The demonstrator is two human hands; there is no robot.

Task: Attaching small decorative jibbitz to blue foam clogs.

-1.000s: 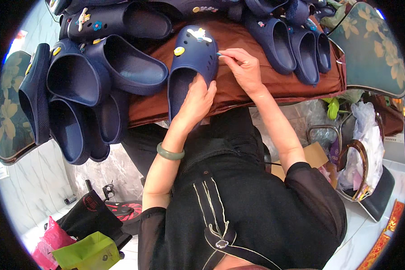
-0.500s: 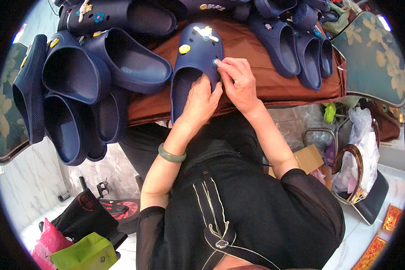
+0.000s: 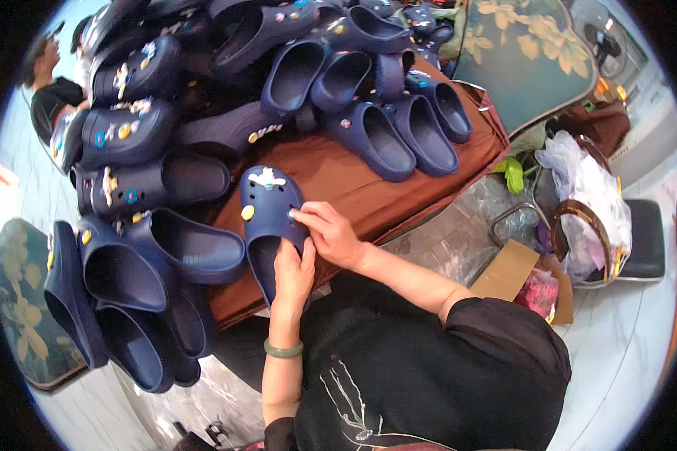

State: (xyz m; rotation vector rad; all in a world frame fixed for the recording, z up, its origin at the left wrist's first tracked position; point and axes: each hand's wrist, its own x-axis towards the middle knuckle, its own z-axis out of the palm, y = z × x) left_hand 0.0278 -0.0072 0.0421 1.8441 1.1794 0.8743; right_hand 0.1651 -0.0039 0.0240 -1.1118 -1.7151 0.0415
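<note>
A navy clog [image 3: 272, 194] lies in front of me, toe pointing away. A white figure charm [image 3: 266, 178] sits near its toe and a yellow round charm [image 3: 247, 213] on its left side. My left hand [image 3: 294, 272] reaches into the foot opening and grips the right side wall, its fingertips hidden inside. On the outside of that wall, my right hand [image 3: 334, 234] pinches a small pale blue shoe charm [image 3: 292, 214] at a hole in the upper.
Many navy clogs, such as this pair-mate-like one [image 3: 197, 242], crowd the left and far side of the brown cloth [image 3: 361, 207]. A floral board [image 3: 523, 45] stands at the far right. Plastic bags [image 3: 583, 195] and a cardboard box [image 3: 508, 272] are at right. A person [image 3: 51, 86] is at far left.
The head view has turned, so more of the clogs at the far left show. Both hands keep their hold at the same clog, the right fingers still at the small charm.
</note>
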